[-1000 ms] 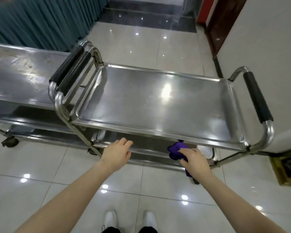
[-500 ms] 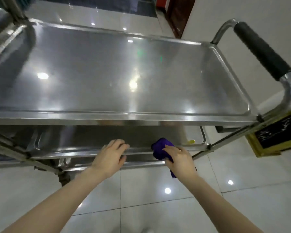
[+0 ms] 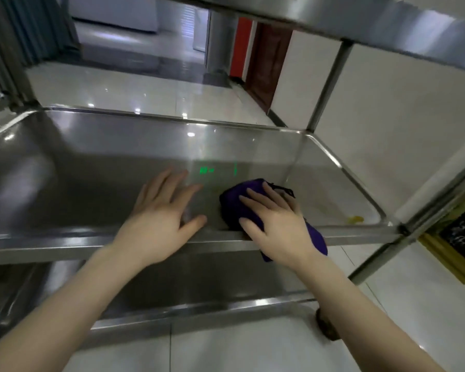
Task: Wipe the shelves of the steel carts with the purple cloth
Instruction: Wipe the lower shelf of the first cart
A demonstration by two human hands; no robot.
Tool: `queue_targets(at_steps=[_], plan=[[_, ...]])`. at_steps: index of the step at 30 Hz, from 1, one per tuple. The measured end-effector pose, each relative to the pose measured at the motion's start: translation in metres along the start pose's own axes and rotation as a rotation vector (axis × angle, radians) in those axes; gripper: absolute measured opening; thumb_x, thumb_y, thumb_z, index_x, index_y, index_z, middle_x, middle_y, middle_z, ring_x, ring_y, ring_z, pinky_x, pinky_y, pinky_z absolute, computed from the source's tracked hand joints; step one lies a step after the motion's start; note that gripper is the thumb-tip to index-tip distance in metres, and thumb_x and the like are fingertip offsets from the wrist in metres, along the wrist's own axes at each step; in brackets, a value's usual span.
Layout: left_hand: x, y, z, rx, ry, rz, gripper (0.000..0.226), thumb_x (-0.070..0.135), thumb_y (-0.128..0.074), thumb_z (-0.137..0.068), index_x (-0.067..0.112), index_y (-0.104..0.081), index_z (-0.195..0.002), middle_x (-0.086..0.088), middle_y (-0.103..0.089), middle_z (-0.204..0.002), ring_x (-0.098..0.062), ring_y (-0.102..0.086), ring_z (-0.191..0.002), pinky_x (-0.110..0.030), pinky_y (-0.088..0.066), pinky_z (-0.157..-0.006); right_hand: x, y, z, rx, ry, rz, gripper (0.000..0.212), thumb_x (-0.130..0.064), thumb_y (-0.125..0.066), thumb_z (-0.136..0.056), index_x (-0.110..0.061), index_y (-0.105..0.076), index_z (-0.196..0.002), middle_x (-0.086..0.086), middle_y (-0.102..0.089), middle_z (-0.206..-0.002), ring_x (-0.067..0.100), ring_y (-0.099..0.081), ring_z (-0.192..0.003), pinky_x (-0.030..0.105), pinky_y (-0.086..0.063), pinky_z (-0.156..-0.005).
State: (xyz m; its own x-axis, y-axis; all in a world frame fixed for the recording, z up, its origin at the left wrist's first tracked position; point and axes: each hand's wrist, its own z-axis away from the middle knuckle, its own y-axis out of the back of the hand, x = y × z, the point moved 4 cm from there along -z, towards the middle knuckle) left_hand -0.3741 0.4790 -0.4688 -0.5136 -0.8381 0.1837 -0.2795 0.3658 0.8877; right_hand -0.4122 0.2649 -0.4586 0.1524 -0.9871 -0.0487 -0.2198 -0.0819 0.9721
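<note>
The steel cart's middle shelf (image 3: 91,162) fills the view, seen from under the top shelf (image 3: 387,25). The purple cloth (image 3: 236,202) lies bunched at the shelf's front right, one end hanging over the front rim. My right hand (image 3: 277,226) presses flat on the cloth with straight, spread fingers. My left hand (image 3: 159,216) rests flat on the bare steel just left of the cloth, fingers spread. The bottom shelf (image 3: 199,285) shows below my forearms.
A small yellow scrap (image 3: 356,218) lies in the shelf's front right corner. Upright steel posts (image 3: 325,84) stand at the right corners, a caster (image 3: 326,324) below. A white wall and a yellow-framed dark board (image 3: 457,237) are to the right, curtains at far left.
The view has dropped from above the top shelf to the middle shelf's level. Both hands have moved from the front rim onto the shelf, the right one laying the cloth down flat.
</note>
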Motion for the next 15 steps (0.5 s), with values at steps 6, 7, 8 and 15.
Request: queue_targets(at_steps=[6, 7, 8, 15], plan=[[-0.005, 0.004, 0.003, -0.008, 0.025, 0.104, 0.064, 0.038, -0.045, -0.091, 0.012, -0.03, -0.149, -0.009, -0.032, -0.152, -0.027, -0.014, -0.146, -0.042, -0.013, -0.119, -0.066, -0.026, -0.062, -0.147, 0.176, -0.176, 0.052, -0.047, -0.029, -0.101, -0.036, -0.025, -0.152, -0.015, -0.013, -0.161, 0.008, 0.0, -0.149, 0.038, -0.003, -0.119], [-0.008, 0.003, 0.003, 0.008, 0.028, 0.107, 0.063, 0.034, -0.046, -0.092, 0.013, -0.028, -0.149, -0.008, -0.03, -0.153, -0.026, -0.012, -0.147, -0.04, -0.011, -0.118, -0.064, -0.029, -0.072, -0.165, 0.192, -0.182, 0.052, -0.048, -0.028, -0.102, -0.036, -0.024, -0.152, -0.015, -0.013, -0.161, 0.007, -0.001, -0.149, 0.037, -0.004, -0.118], [-0.011, 0.002, 0.004, 0.011, 0.038, 0.104, 0.064, 0.033, -0.048, -0.093, 0.015, -0.025, -0.15, -0.006, -0.026, -0.155, -0.024, -0.008, -0.147, -0.038, -0.009, -0.117, -0.054, -0.032, -0.081, -0.166, 0.182, -0.178, 0.052, -0.049, -0.027, -0.102, -0.036, -0.024, -0.152, -0.015, -0.013, -0.161, 0.007, -0.001, -0.149, 0.037, -0.004, -0.118], [-0.012, -0.006, -0.001, -0.084, 0.089, 0.076, 0.065, 0.045, -0.036, -0.096, 0.024, -0.01, -0.152, 0.006, -0.007, -0.16, -0.016, 0.008, -0.147, -0.036, -0.002, -0.12, 0.062, -0.017, -0.088, -0.108, -0.299, -0.004, 0.053, -0.045, -0.028, -0.103, -0.028, -0.024, -0.153, -0.008, -0.016, -0.162, 0.015, -0.008, -0.149, 0.04, -0.013, -0.117]])
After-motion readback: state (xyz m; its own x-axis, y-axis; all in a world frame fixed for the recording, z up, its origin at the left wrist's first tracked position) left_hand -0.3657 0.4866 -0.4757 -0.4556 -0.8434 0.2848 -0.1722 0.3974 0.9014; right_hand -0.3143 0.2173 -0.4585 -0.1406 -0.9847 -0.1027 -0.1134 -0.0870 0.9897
